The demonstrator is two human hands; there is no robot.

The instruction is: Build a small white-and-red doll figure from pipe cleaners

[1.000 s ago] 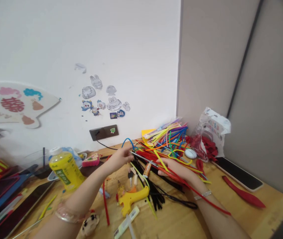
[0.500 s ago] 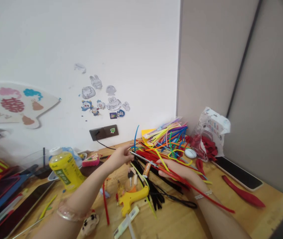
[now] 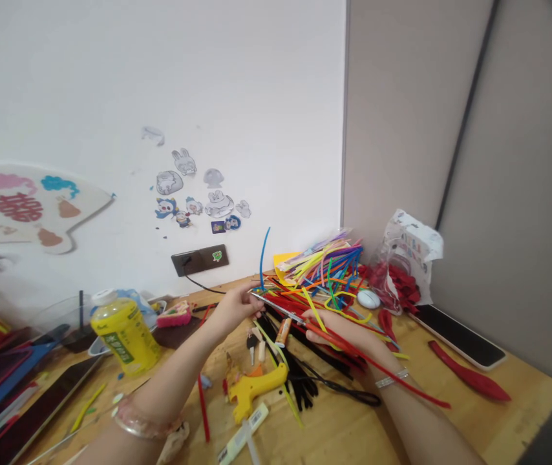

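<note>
My left hand point(image 3: 240, 303) is closed in a pinch near the middle of the table. A blue pipe cleaner point(image 3: 264, 258) stands up from its fingertips; its lower end is hidden. My right hand point(image 3: 331, 328) is closed around silver scissors point(image 3: 278, 306), whose long blades point left to my left fingertips. The scissors' handles are hidden in the hand. A red pipe cleaner point(image 3: 397, 376) passes by my right hand and over the wrist. Below lie a bundle of black pipe cleaners point(image 3: 304, 381) and a small orange tube point(image 3: 283, 332).
A yellow glue gun point(image 3: 259, 391) lies in front, beside a pale box-like stick point(image 3: 244, 434). A drink bottle point(image 3: 123, 332) stands left. Behind are colourful pipe cleaners point(image 3: 324, 258), a white mouse point(image 3: 368, 298) and a torn bag point(image 3: 414, 248). A phone point(image 3: 457, 336) lies right.
The blue pipe cleaner's tip reaches a little higher. Both hands keep nearly the same place and hold, while the whole view has shifted slightly.
</note>
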